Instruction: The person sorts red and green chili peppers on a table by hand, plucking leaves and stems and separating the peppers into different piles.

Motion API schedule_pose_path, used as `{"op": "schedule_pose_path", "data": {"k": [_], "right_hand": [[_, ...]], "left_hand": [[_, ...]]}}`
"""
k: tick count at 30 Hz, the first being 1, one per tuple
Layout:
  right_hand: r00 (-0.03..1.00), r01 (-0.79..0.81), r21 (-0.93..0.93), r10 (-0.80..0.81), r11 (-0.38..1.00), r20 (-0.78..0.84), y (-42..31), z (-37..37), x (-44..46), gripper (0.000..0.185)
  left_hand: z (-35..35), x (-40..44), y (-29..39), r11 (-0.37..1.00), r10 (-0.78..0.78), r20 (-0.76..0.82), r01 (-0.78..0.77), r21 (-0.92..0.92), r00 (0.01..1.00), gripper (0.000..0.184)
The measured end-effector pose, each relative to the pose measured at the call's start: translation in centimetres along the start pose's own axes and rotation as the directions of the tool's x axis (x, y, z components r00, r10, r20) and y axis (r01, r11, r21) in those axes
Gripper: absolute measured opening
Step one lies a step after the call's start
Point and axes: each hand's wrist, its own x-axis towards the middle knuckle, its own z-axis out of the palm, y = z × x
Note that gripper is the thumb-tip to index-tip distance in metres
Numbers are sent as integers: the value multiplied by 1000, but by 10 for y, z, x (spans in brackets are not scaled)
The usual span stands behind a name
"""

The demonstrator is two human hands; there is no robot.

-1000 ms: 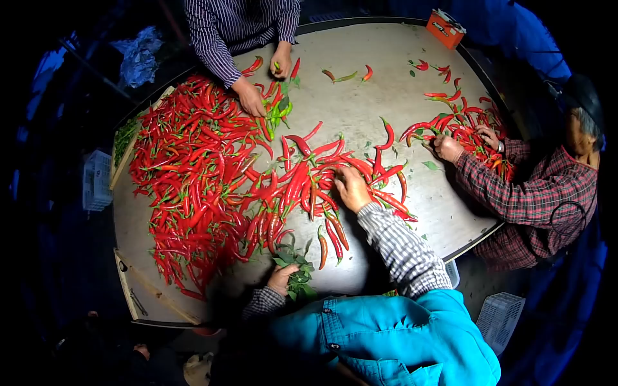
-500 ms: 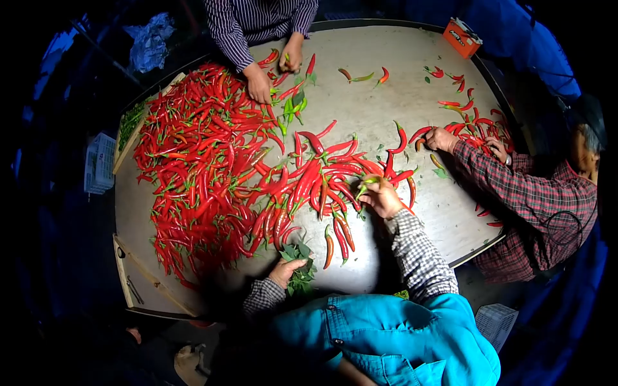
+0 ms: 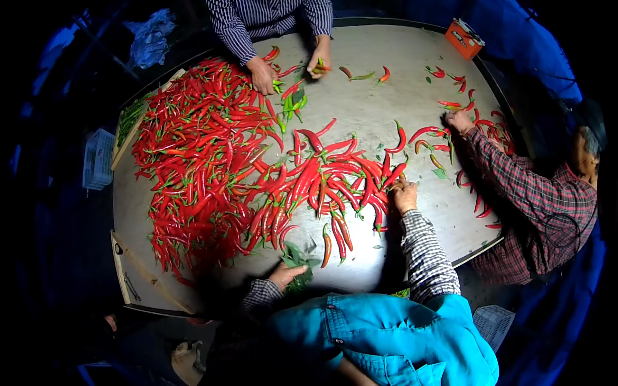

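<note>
Red chili peppers (image 3: 193, 148) lie in a large heap on the left of the metal table (image 3: 360, 48), with a looser spread of them in the middle. My left hand (image 3: 284, 275) is closed around a bunch of green leaves (image 3: 298, 260) near the table's front edge. At the right end of the middle spread, my right hand (image 3: 404, 196) has its fingers bent together at the peppers. What lies between those fingertips is too small to make out. Just left of it, several red peppers point toward the front edge.
Across the table, a person in a striped shirt (image 3: 277, 16) handles green peppers (image 3: 291, 106). A person in a plaid shirt (image 3: 528, 186) reaches over peppers on the right. An orange box (image 3: 464, 38) stands at the back right. White crates (image 3: 98, 159) flank the table.
My right hand has moved right and no longer shows the green pepper it held. My left hand keeps the leaves. The plaid-sleeved hand has moved back, and the striped-sleeved hand has moved right.
</note>
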Motion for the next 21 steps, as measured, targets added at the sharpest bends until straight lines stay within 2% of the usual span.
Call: {"op": "schedule_pose_path", "data": {"k": [1,3,4,5,7,8,10,11,13,15,16,17,18,20,21], "right_hand": [[999,5,6,-5,1000,-38,-10,5,-6,31],[998,62,-32,-61,998,22,-37,9,-12,30],[996,88,-30,-89,996,-26,-38,28,-13,31],[994,49,148,-63,988,90,-57,21,-20,32],[986,31,314,-81,949,148,-69,47,-30,34],[983,65,284,-110,957,147,-80,51,-40,33],[980,112,229,-145,967,135,-113,43,-61,30],[966,121,242,-170,963,194,-119,46,-66,30],[926,150,318,-245,936,285,-130,45,-79,34],[888,314,440,-424,841,177,-129,59,-91,40],[782,326,501,-526,801,333,-126,61,-90,45],[708,192,669,-573,718,412,-147,29,-101,50],[623,494,525,-703,693,342,-133,60,-104,53],[597,448,512,-672,732,439,-143,41,-116,54],[619,483,561,-716,672,324,-140,35,-120,52]], "left_hand": [[3,1,-6,998,33,53,-36,45,998,30],[9,5,-14,992,19,170,-41,124,985,32],[12,5,-17,988,11,165,-36,149,986,34],[16,5,-19,987,-20,186,-10,162,982,34],[21,10,-24,972,47,213,-94,217,976,32],[23,10,-23,972,47,207,-93,218,977,32],[27,10,-17,975,-73,247,16,224,966,29],[30,10,-14,974,-74,244,17,228,967,29],[36,10,-12,977,-42,222,-7,215,974,29],[38,16,-10,970,-11,222,-43,238,975,31],[38,17,-9,958,-44,234,-26,286,971,33],[41,19,-9,943,-80,248,-7,333,965,35],[59,11,3,955,-117,224,48,291,968,33],[66,23,-5,929,-161,316,35,370,935,33],[67,31,-13,899,-192,378,9,437,906,32]]}}
